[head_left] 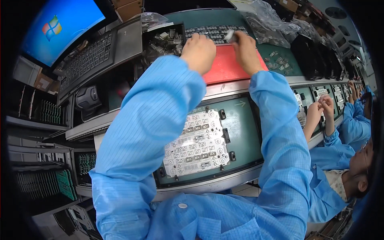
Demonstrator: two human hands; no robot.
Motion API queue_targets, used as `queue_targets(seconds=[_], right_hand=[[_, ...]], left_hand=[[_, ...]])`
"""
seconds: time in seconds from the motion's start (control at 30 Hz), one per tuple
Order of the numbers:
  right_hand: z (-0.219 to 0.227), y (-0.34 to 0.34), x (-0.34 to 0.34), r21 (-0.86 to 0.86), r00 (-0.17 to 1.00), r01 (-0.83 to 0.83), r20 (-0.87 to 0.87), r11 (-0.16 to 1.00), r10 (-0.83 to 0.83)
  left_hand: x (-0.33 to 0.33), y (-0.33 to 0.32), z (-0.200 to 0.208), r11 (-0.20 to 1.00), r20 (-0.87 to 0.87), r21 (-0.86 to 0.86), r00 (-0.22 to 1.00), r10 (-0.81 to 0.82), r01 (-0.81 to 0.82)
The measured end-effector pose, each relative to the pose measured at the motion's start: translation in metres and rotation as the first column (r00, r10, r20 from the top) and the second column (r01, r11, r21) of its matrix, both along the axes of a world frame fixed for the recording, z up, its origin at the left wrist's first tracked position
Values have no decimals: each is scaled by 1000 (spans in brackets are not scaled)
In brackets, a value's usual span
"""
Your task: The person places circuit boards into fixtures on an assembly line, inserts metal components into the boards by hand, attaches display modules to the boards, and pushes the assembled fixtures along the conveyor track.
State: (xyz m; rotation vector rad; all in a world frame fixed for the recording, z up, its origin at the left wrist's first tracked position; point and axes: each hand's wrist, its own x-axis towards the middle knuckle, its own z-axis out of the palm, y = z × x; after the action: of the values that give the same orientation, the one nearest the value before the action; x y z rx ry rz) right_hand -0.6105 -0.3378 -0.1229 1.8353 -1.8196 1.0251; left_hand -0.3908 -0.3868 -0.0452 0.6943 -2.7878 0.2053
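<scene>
Both my arms, in blue sleeves, reach over the green fixture plate to the far side of the bench. My left hand [199, 53] is closed, its fingers curled down at the near left edge of a tray of small parts [214, 30] set in rows. Its fingertips are hidden. My right hand [246, 51] pinches a small whitish piece [229, 35] above the tray's right part. A red mat [226, 66] lies beneath and between my hands. Nearer me, a white circuit panel [196, 146] with many small components rests on the green fixture plate [248, 136], partly hidden by my left sleeve.
An open black box of loose small parts [166, 38] stands left of the tray. Loose clear pieces [278, 62] and plastic bags [266, 24] lie right. A keyboard [88, 60] and monitor [60, 28] are left, above racked green boards [50, 112]. A co-worker's hands [325, 106] work at right.
</scene>
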Motion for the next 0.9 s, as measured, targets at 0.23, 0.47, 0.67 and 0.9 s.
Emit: queue_targets(seconds=[0.23, 0.47, 0.67, 0.9], right_hand=[[17, -9, 25, 166, 183, -420, 978, 892, -96], [-6, -9, 37, 61, 112, -390, 994, 919, -19], [-3, -4, 41, 90, 77, -372, 995, 924, -65], [-6, -3, 36, 57, 24, -394, 998, 917, -52]], left_hand=[[-79, -24, -28, 810, 560, 219, 750, 353, -544], [-77, -12, -38, 502, 96, 597, 677, 730, -626], [-66, -13, -40, 517, 259, 491, 685, 681, -701], [-53, 5, -93, 726, -117, 180, 719, 685, -663]])
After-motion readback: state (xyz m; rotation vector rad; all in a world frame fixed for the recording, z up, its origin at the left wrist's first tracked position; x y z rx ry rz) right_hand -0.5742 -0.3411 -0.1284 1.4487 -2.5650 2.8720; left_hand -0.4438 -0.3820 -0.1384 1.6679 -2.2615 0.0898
